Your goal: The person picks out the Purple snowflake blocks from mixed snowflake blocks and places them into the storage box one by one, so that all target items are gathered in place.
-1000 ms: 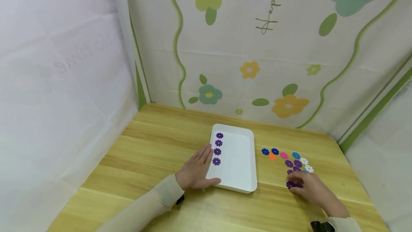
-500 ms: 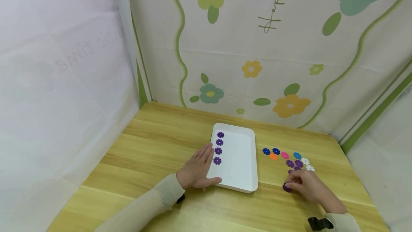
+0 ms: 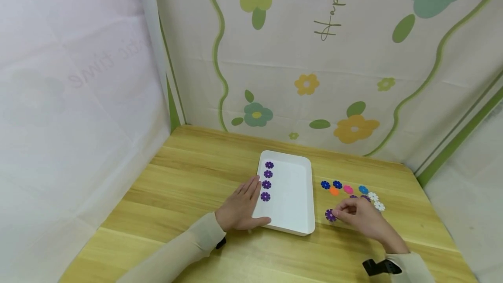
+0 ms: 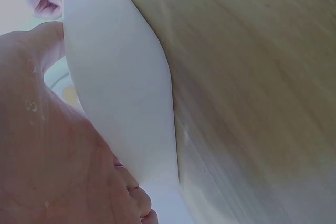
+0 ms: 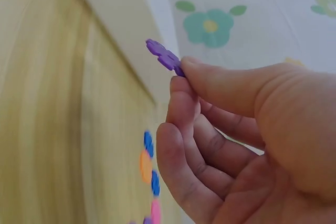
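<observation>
My right hand (image 3: 363, 217) pinches a purple snowflake disc (image 3: 330, 215) between thumb and fingertips, off the table and a little right of the white tray (image 3: 291, 226). In the right wrist view that purple disc (image 5: 164, 56) shows tilted, its far side free. My left hand (image 3: 241, 206) lies with straight fingers along the tray's left rim, thumb over the near corner. In the left wrist view the left palm (image 4: 52, 145) is against the tray's outer wall (image 4: 121, 77). A column of several purple discs (image 3: 266, 184) lies along the tray's left side.
Loose discs lie right of the tray: dark blue (image 3: 325, 184), orange (image 3: 334, 191), pink (image 3: 348, 189), light blue (image 3: 363, 189) and white (image 3: 379, 206). Purple ones are partly hidden behind my right hand. A printed cloth (image 3: 275, 64) hangs behind the wooden table (image 3: 188, 174).
My right hand has picked a purple disc up from the pile's near side and moved it left and slightly away, toward the tray. The left hand and tray stay put.
</observation>
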Available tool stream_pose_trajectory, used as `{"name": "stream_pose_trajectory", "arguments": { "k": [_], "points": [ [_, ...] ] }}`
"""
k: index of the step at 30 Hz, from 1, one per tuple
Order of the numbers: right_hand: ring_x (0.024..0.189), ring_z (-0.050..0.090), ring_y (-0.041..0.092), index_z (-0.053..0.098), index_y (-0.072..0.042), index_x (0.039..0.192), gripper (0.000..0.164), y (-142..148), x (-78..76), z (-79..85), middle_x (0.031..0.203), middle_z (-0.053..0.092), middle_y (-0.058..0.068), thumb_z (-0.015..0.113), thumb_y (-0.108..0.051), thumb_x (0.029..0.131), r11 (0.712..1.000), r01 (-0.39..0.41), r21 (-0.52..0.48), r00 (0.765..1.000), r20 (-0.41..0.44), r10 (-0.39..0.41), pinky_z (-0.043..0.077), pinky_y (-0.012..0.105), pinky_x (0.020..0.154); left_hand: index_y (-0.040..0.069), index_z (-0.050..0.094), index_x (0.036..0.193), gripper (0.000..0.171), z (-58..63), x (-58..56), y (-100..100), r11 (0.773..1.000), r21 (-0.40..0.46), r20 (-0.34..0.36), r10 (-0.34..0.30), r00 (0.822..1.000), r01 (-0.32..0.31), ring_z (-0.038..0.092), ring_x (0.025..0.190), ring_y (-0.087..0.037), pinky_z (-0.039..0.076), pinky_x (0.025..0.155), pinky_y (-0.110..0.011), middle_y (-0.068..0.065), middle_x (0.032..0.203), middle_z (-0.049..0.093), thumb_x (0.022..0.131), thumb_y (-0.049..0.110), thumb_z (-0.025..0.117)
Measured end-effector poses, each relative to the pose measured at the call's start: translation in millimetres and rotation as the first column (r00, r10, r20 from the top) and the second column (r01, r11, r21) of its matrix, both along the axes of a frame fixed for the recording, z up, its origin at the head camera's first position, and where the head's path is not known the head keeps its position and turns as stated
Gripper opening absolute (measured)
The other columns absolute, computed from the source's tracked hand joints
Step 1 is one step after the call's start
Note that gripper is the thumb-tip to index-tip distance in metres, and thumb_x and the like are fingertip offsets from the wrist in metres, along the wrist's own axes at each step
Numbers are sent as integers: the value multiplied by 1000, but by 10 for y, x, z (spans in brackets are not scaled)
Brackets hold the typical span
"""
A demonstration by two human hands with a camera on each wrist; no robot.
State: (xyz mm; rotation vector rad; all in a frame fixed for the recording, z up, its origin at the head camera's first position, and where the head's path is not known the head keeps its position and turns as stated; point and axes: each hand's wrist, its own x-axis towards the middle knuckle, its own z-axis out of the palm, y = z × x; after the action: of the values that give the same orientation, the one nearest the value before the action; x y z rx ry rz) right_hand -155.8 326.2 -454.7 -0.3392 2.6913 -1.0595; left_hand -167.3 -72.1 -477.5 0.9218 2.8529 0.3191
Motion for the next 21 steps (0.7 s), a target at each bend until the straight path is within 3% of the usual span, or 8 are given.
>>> {"name": "stream_pose_trajectory", "arguments": {
  "k": [5,10,17,21],
  "points": [
    [76,67,15,78,-13,101,21,-186,-39,71,93,75,12,72,-33,101,998,4,-59,1000,29,-2,58,30,65,-6,20,166,107,16,4,7,1000,5,6,1,1000,-1,15,166,-36,26,133,-50,-22,177,10,99,72,49],
    [75,67,15,78,-10,99,17,-445,-95,130,91,74,12,74,-27,100,991,-64,-115,998,9,65,60,30,65,-6,20,166,107,19,12,5,1000,-2,9,2,1000,-2,15,166,-36,25,133,-50,-22,177,10,99,73,48],
    [77,72,24,79,-12,94,14,-860,-214,138,86,76,10,74,-24,100,984,-135,-118,991,1,136,64,33,69,-5,20,166,107,27,18,9,1000,-3,6,10,1000,-10,17,166,-35,26,133,-50,-22,177,11,99,73,49],
    [72,68,18,79,-13,91,15,-1118,-279,124,84,76,8,75,-24,100,981,-163,-105,986,7,164,59,27,63,-5,21,166,108,38,25,15,1000,-9,2,17,1000,-17,18,165,-35,27,133,-50,-22,177,12,98,74,50]
  ]
}}
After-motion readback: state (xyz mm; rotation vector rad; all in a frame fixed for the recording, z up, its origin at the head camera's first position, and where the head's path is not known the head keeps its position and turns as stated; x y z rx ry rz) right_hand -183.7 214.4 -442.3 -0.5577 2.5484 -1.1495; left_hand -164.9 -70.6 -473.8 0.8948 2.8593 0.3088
